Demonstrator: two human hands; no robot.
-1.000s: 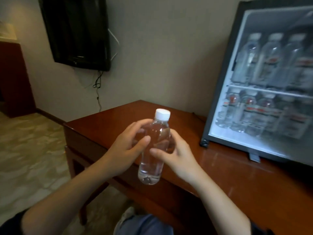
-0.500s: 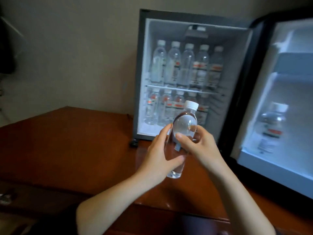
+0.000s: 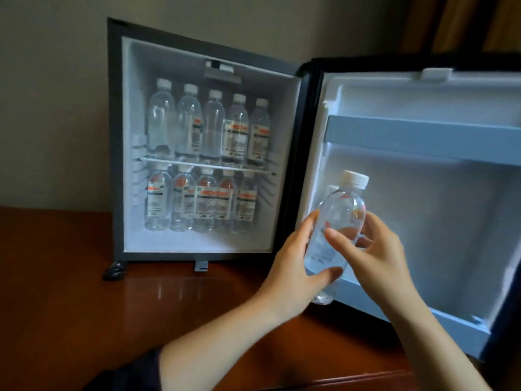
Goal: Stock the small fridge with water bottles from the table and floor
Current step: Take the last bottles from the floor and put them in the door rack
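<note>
We hold water bottle (image 3: 341, 213) in both hands, white cap up, slightly tilted. Our left hand (image 3: 296, 261) wraps lower body from left, thumb across front. Our right hand (image 3: 375, 249) pinches middle from right. Bottle is off surface (image 3: 70, 306), in front of inner face of open door (image 3: 437, 198). Whether base touches door's bottom ledge, we cannot tell. Small fridge (image 3: 115, 136) stands on surface. Upper row of bottles (image 3: 211, 125) stands on wire shelf; lower row (image 3: 200, 201) on fridge floor.

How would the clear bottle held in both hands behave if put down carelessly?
The bottle seems full of water, so probably heavy for its size. Tall, narrow and now tilted, it may tip. Its round body would likely roll.
</note>
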